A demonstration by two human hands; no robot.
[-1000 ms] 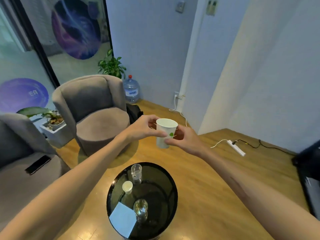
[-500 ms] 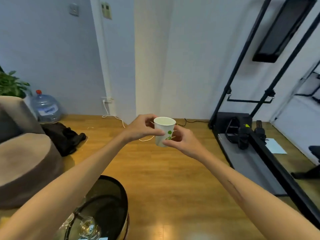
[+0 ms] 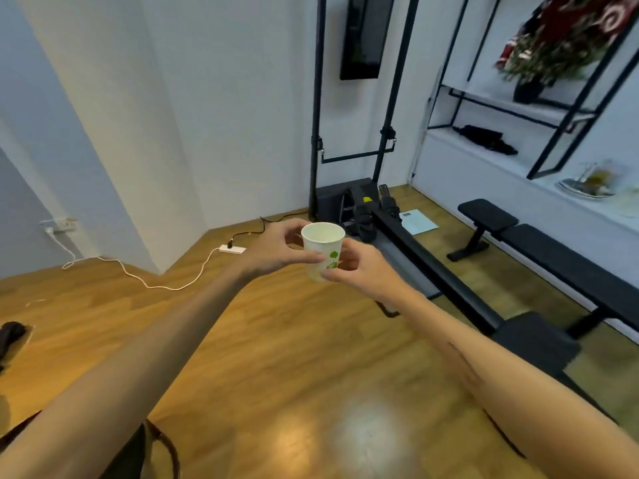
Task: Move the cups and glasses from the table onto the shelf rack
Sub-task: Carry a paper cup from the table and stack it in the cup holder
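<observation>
Standing upright between both hands, paper cup [image 3: 323, 250]: left hand [image 3: 276, 250] and right hand [image 3: 359, 267] fingers curled pinching its sides; shelf rack [image 3: 553, 112] well apart, up-right of cup.

Both hands hold a white paper cup [image 3: 323, 250] upright in mid-air above the wooden floor [image 3: 276, 340]. The left hand [image 3: 276, 248] grips its left side, thumb across the front wall and fingers curled behind near the rim. The right hand [image 3: 359, 267] pinches the lower right side, just beside a green leaf print. The cup's open mouth faces up. Behind it a black rowing machine [image 3: 415, 243] runs along the floor, with a black bench [image 3: 539, 243] to its right. A black-framed shelf rack [image 3: 553, 108] stands at the upper right, carrying a potted plant [image 3: 539, 60] and a dish [image 3: 587, 184]. A white power strip [image 3: 233, 249] lies by the wall corner.
</observation>
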